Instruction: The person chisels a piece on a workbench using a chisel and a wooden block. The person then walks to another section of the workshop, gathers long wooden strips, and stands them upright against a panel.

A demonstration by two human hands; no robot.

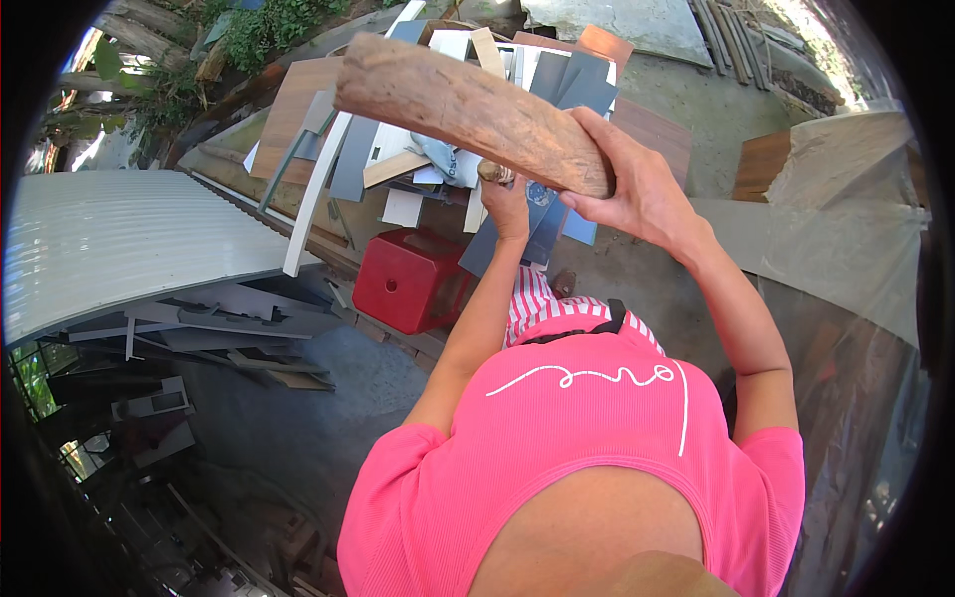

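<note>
"What is your right hand (652, 194) doing?"

"It has a good grip on a thick, bent piece of wood (468, 114). Your hand is spread wide around the near end — thumb under it, fingers over the top."

"And where is that wood?"

"Up in front of you, over the heap of boards (393, 167). Its far end points off to your left and hides some of the heap."

"What about your left hand (509, 211)?"

"That one is lower down, just under the wood. Its fingers are curled around a short, brownish round thing (494, 171) — only the end pokes out, so I can't tell what it is."

"What else is close to you?"

"A red stool (413, 269) sits on the ground to the left of your left arm, near the heap."
</note>
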